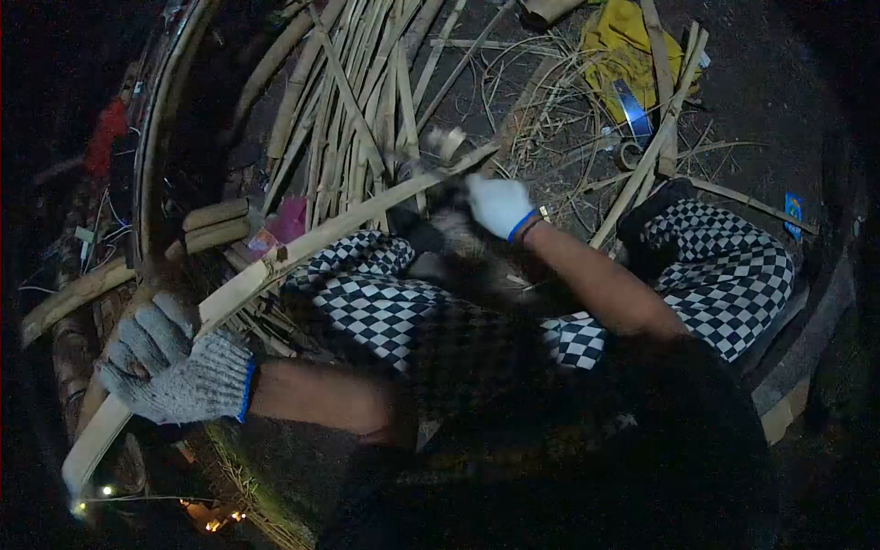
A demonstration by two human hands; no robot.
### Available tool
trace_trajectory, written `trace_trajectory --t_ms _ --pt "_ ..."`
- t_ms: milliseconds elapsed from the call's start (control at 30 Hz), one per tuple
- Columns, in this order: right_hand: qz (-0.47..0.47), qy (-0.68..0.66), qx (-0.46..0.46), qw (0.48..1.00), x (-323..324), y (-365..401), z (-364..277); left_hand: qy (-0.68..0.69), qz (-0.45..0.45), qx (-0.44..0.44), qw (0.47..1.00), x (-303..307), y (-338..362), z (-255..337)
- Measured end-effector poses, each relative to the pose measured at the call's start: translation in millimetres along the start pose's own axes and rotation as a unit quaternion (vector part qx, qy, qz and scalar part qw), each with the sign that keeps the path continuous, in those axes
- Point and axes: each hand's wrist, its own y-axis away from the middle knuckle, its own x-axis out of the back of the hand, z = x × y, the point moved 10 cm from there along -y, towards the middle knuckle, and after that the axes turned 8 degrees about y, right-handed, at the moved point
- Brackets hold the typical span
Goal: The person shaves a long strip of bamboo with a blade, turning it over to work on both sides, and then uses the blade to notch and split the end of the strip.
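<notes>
Head view | hands: 2, gloved | left hand (174,367) clamps 1 bamboo strip (321,240) | right hand (498,206) fisted over it, contents blurred

bamboo strip (302,247) | long, pale, flat | slanted across lap

The person wears trousers (385,307) in a black-and-white check. The left hand (174,367), left of the trousers, has a grey knitted glove with a blue cuff band. The right hand (498,205), above the trousers, has a whiter knitted glove with the same blue band. Both forearms are bare. The top (568,458) is dark.
</notes>
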Motion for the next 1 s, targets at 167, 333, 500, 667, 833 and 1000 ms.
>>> trace_trajectory --t_ms 167,333,500,667,833,1000 --pt "-0.065 -0.019 -0.047 0.997 -3 -19 1 0.015 0.008 0.001 1.0 6 -1 -3" --pt "0.009 -0.061 0.061 0.996 21 -1 -26 -0.012 -0.043 0.024 0.999 15 -11 1" --pt "-0.13 0.011 -0.137 0.982 -73 -32 96 -0.004 -0.034 0.017 0.999 19 -10 3" --pt "-0.088 -0.082 -0.014 0.993 -20 -26 9 -0.018 -0.035 0.029 0.999 27 -9 -1" --pt "-0.15 -0.088 0.013 0.985 -35 -31 4 -0.03 -0.04 0.039 0.998 29 -9 -3" --pt "-0.033 -0.262 0.075 0.962 -55 -17 -4 -0.027 -0.04 0.046 0.998 30 -7 -2"
